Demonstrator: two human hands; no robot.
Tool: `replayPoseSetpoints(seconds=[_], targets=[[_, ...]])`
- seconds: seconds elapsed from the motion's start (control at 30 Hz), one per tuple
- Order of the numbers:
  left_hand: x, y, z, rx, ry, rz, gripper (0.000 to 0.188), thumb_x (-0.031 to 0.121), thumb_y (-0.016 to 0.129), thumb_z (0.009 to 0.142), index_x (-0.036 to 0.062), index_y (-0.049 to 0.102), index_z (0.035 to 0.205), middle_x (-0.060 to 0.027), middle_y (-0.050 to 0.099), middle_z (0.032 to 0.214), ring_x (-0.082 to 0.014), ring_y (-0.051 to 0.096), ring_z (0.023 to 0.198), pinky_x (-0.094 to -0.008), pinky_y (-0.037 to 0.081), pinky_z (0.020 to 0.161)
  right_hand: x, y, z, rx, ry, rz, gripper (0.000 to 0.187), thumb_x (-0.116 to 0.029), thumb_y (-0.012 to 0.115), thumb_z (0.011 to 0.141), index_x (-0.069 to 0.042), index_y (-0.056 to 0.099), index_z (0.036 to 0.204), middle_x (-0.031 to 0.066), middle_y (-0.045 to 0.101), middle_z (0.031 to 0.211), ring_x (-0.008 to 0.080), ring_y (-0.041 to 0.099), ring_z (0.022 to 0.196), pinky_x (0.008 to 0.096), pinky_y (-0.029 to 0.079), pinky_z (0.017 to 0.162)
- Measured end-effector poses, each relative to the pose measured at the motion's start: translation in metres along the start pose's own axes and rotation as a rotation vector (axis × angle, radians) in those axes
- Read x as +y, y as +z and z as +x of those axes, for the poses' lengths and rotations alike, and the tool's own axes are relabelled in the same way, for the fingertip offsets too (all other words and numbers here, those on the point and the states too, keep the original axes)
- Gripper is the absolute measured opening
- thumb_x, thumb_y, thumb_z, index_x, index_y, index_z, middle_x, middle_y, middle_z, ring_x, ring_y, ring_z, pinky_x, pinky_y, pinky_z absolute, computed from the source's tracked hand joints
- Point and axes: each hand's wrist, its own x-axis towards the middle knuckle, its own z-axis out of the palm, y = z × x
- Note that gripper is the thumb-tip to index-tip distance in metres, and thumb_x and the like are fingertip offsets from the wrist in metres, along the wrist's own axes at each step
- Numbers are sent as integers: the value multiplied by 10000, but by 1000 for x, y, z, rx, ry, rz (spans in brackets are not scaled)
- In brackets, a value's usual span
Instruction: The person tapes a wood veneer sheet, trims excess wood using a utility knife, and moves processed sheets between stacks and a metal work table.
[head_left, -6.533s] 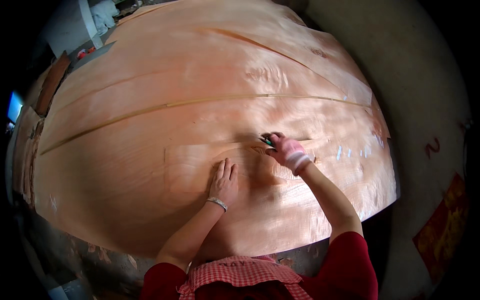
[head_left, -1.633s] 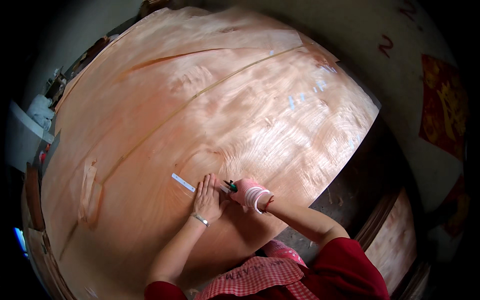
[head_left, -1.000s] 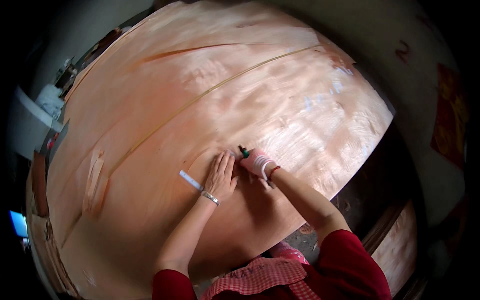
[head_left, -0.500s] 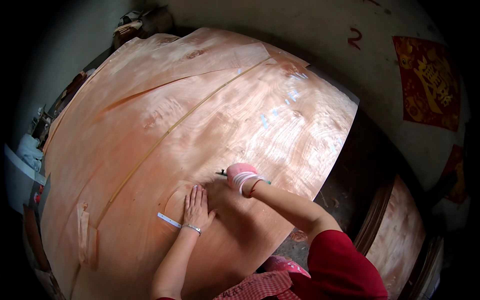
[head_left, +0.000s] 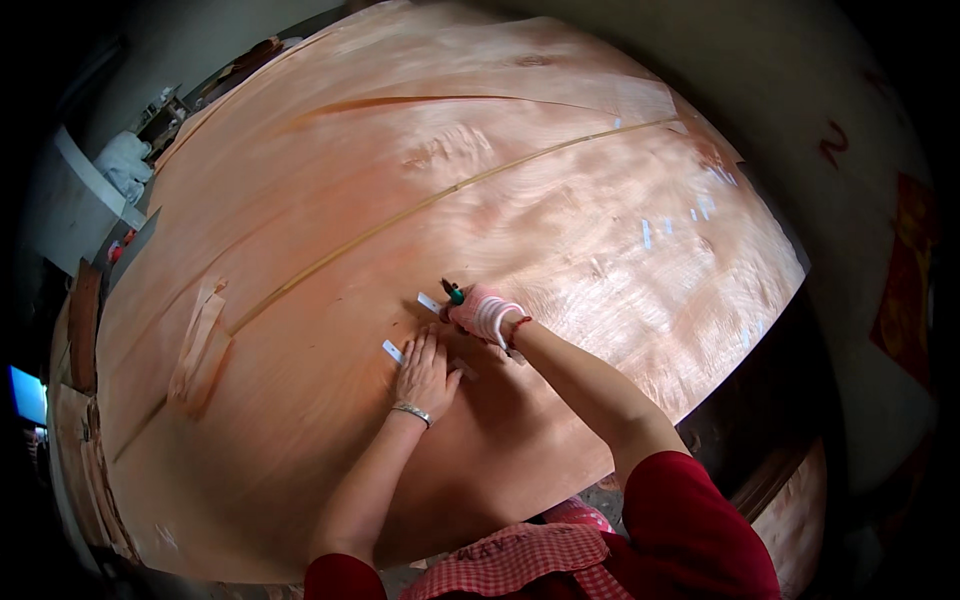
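Observation:
My bare left hand (head_left: 428, 377) lies flat on a large sheet of reddish wood veneer (head_left: 560, 400), fingers stretched out. A short white tape strip (head_left: 392, 350) sticks out beside its fingertips. Just ahead and to the right, my right hand (head_left: 480, 311), in a pink-and-white knit glove, is closed round a small green tool (head_left: 457, 296) with a dark end; its exact kind is unclear. Another white tape strip (head_left: 428, 302) shows at the glove's left side, touching or very near the fingers. The glove hides most of the tool.
A long thin bamboo-like strip (head_left: 450, 190) runs across the veneer. Torn veneer scraps (head_left: 200, 345) lie at left. Several pale tape pieces (head_left: 646, 233) dot the right side. More stacked sheets (head_left: 795, 520) stand at lower right, and a white plastic bag (head_left: 123, 165) sits beyond the left edge.
My view has turned, shifting the scene. The right hand has moved farther ahead, close to the left fingertips, and the tool is turned in its grip. A second tape strip now shows beside the glove.

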Motion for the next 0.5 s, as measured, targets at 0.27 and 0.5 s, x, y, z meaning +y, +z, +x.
replayPoseSetpoints(seconds=[0.27, 0.5], targets=[[-11, -4, 32, 14, -120, -43, 630, 237, 510, 803, -66, 254, 1292, -220, 215, 1375, -319, 190, 1292, -417, 153, 1061, -24, 0, -6, -127, 159, -435, 384, -342, 534, 810, -78, 565, 1087, 53, 634, 933, 210, 605, 885, 326, 504, 671], [-16, 10, 34, -27, -70, 68, 600, 305, 496, 821, -40, 323, 1280, -205, 249, 1359, -312, 181, 1294, -423, 154, 1060, 18, 1, 14, 222, -351, -681, 184, -176, 548, 739, -56, 662, 818, 184, 621, 856, 324, 611, 808, 385, 498, 660]])
